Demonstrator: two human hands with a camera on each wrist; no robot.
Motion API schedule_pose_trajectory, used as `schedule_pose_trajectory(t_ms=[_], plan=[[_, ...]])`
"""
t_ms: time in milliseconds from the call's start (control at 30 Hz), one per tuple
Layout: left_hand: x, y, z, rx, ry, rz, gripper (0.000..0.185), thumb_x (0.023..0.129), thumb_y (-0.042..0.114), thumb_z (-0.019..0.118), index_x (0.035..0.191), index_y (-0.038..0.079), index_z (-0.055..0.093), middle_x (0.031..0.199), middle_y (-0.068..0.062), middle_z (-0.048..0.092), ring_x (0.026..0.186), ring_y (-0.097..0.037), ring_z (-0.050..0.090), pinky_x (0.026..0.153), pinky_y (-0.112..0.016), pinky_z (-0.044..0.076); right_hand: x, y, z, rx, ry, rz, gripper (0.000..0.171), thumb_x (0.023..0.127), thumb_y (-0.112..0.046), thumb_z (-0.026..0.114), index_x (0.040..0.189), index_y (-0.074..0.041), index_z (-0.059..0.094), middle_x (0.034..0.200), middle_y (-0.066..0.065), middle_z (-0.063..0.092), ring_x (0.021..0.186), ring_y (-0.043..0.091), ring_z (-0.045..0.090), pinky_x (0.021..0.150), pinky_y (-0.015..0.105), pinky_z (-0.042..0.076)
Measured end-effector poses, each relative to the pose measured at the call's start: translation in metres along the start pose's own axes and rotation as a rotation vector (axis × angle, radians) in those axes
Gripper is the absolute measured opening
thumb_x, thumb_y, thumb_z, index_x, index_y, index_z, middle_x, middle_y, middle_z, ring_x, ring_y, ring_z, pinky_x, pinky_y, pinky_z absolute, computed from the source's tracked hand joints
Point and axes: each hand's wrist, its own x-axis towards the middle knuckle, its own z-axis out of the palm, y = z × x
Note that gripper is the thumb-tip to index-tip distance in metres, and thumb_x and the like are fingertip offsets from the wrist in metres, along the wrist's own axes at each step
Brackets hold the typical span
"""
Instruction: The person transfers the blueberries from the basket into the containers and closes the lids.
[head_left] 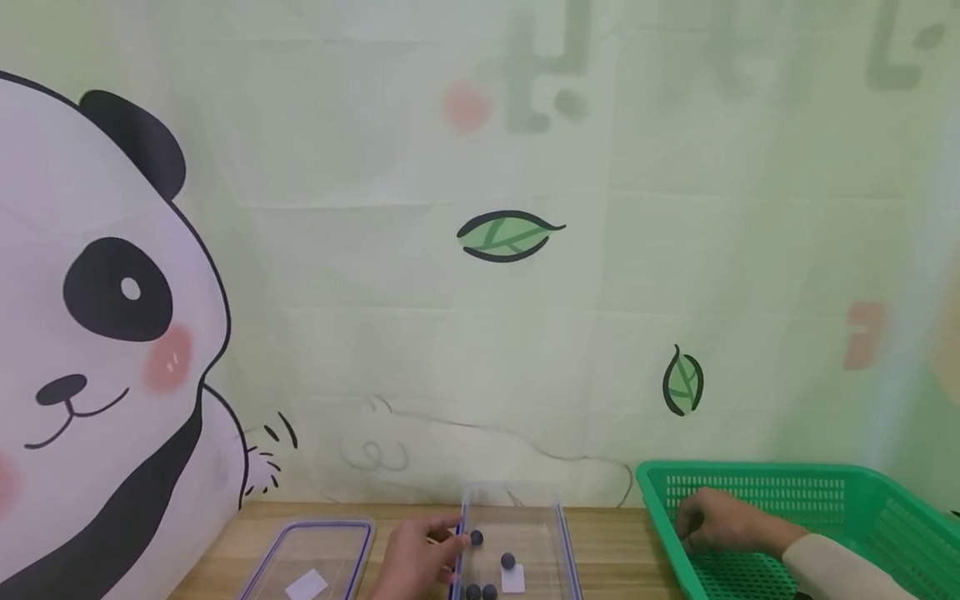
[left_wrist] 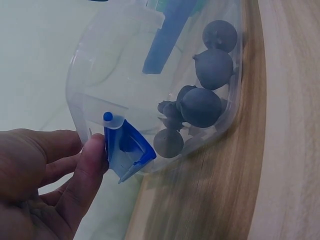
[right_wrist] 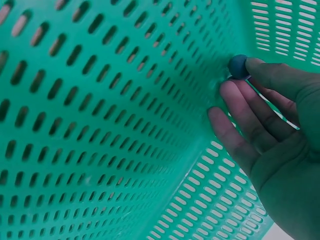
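A clear plastic container [head_left: 536, 521] with blue clips stands on the wooden table and holds several dark blue balls [left_wrist: 201, 106]. My left hand [head_left: 416, 557] grips its left side, with the thumb [left_wrist: 89, 162] pressed against a blue clip [left_wrist: 127, 150]. My right hand [head_left: 723, 521] is inside the green basket [head_left: 885, 508] at the right. There its fingertips [right_wrist: 229, 90] pinch one dark blue ball [right_wrist: 238, 66] against the perforated basket wall [right_wrist: 100, 100].
The container's clear lid [head_left: 311, 558] with a blue rim lies flat on the table left of the left hand. A cloth backdrop with a panda and leaves hangs right behind the table. The table edge [left_wrist: 250, 165] runs beside the container.
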Motion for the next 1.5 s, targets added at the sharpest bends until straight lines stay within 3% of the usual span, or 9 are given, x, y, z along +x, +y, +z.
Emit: schedule_pose_trajectory(t_ms=[67,233,300,467,833,1133,1400,1500], plan=[[0.001,0.000,0.001,-0.002,-0.002,0.000,0.036,0.097,0.002,0.075,0.131,-0.007,0.070,0.089,-0.007,0.067,0.070,-0.016,0.068,0.061,-0.031,0.064,-0.008,-0.017,-0.003,-0.013,0.012,0.039,0.009,0.087,-0.013,0.083,0.095,-0.013,0.078,0.091,-0.003,0.071,0.081,0.018,0.067,0.069,0.035,0.062],[0.002,-0.001,0.003,-0.008,-0.008,-0.002,0.035,0.098,0.003,0.075,0.131,-0.007,0.070,0.090,-0.007,0.067,0.071,-0.016,0.068,0.062,-0.031,0.064,-0.015,-0.024,-0.014,-0.027,0.075,-0.024,0.007,0.092,-0.022,0.082,0.095,-0.017,0.077,0.092,-0.006,0.070,0.083,0.016,0.066,0.069,0.032,0.060],[0.001,-0.002,0.003,-0.016,-0.008,0.003,0.035,0.097,0.003,0.075,0.131,-0.007,0.070,0.090,-0.007,0.067,0.071,-0.016,0.068,0.062,-0.032,0.065,-0.024,-0.043,-0.020,-0.045,0.128,-0.056,0.010,0.093,-0.022,0.082,0.095,-0.014,0.076,0.092,-0.006,0.070,0.085,0.017,0.066,0.070,0.034,0.060],[0.001,-0.003,0.001,-0.025,-0.007,0.023,0.036,0.096,0.002,0.075,0.131,-0.008,0.069,0.091,-0.008,0.066,0.067,-0.016,0.068,0.063,-0.033,0.065,-0.056,-0.117,-0.037,-0.077,0.253,-0.098,0.006,0.096,-0.011,0.078,0.098,-0.005,0.075,0.093,-0.002,0.072,0.087,0.017,0.067,0.074,0.034,0.060],[0.002,-0.004,0.000,-0.006,0.004,0.011,0.038,0.095,0.002,0.076,0.131,-0.007,0.069,0.090,-0.007,0.067,0.066,-0.016,0.068,0.062,-0.032,0.065,-0.083,-0.169,-0.059,-0.014,0.454,-0.134,0.015,0.101,-0.024,0.076,0.109,-0.011,0.076,0.102,-0.002,0.075,0.098,0.020,0.069,0.082,0.035,0.060],[0.002,-0.005,0.001,-0.011,0.005,0.015,0.037,0.096,0.002,0.076,0.131,-0.008,0.070,0.090,-0.007,0.067,0.066,-0.016,0.068,0.062,-0.032,0.065,-0.098,-0.212,-0.043,0.148,0.494,-0.151,0.025,0.101,-0.028,0.076,0.118,-0.010,0.075,0.108,0.001,0.076,0.100,0.021,0.070,0.083,0.035,0.060],[0.001,-0.003,0.001,-0.014,-0.001,0.020,0.037,0.096,0.003,0.077,0.130,-0.009,0.069,0.091,-0.008,0.067,0.068,-0.016,0.068,0.062,-0.032,0.065,-0.092,-0.239,-0.014,0.294,0.492,-0.111,0.029,0.098,-0.035,0.079,0.116,-0.012,0.077,0.113,0.001,0.076,0.103,0.022,0.072,0.086,0.039,0.059],[0.001,-0.003,0.001,-0.012,0.003,0.014,0.036,0.096,0.002,0.077,0.130,-0.008,0.070,0.090,-0.008,0.067,0.071,-0.016,0.068,0.062,-0.031,0.065,-0.087,-0.245,-0.004,0.330,0.482,-0.148,0.028,0.099,-0.033,0.078,0.116,-0.011,0.076,0.110,0.002,0.076,0.099,0.021,0.072,0.086,0.040,0.059]])
